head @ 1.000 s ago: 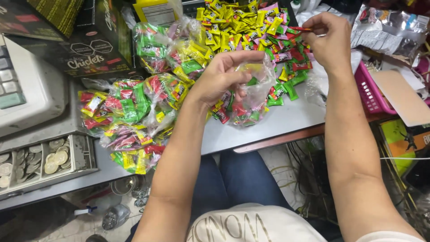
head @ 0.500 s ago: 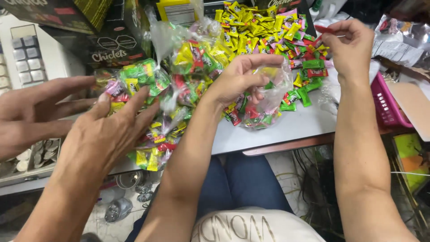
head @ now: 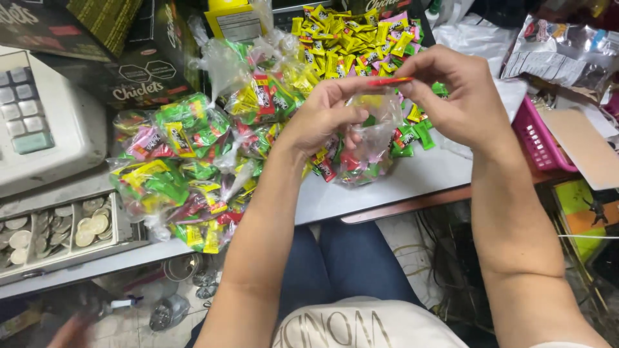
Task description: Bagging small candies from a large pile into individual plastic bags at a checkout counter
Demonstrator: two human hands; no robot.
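My left hand [head: 322, 116] pinches the gathered neck of a clear plastic bag [head: 364, 158] filled with red, green and yellow wrapped candies. The bag rests on the grey table top [head: 412, 180]. My right hand [head: 458, 96] holds a thin red tie [head: 390, 81] by its end, level across the bag's neck, and its other end touches my left fingers. Behind my hands lies a pile of loose candies [head: 348, 45], mostly yellow. Several filled and tied candy bags [head: 187, 161] are heaped to the left.
A cash register [head: 39, 122] with an open coin drawer [head: 58, 225] stands at the left. Dark cardboard boxes [head: 129, 71] are behind it. A pink basket [head: 535, 135] and a cardboard sheet [head: 590, 151] sit at the right. Another person's blurred hand [head: 64, 332] shows at the bottom left.
My right hand came from the loose pile to the bag's neck with the red tie. Another person's two hands, which reached in from the left, have withdrawn.
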